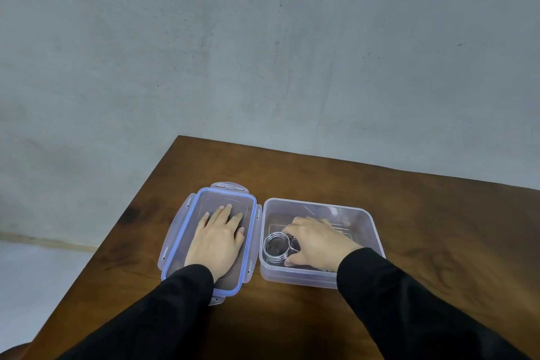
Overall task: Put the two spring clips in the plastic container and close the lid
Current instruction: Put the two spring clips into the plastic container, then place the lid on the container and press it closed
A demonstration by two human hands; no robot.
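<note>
The clear plastic container (366, 219) stands open on the brown table, right of centre. A silver spring clip (276, 247) lies inside it at the left end. My right hand (317, 241) is down in the container, fingers pinching that clip's ends. A second clip is hidden under this hand, if it is there. The lid (204, 199), clear with a blue seal and side latches, lies upside down just left of the container. My left hand (217, 240) rests flat on the lid, fingers spread, holding nothing.
The wooden table (409, 207) ends at a far edge against a grey wall and at a left edge close to the lid. Grey floor (35, 272) lies below on the left. Bare tabletop stretches right of the container.
</note>
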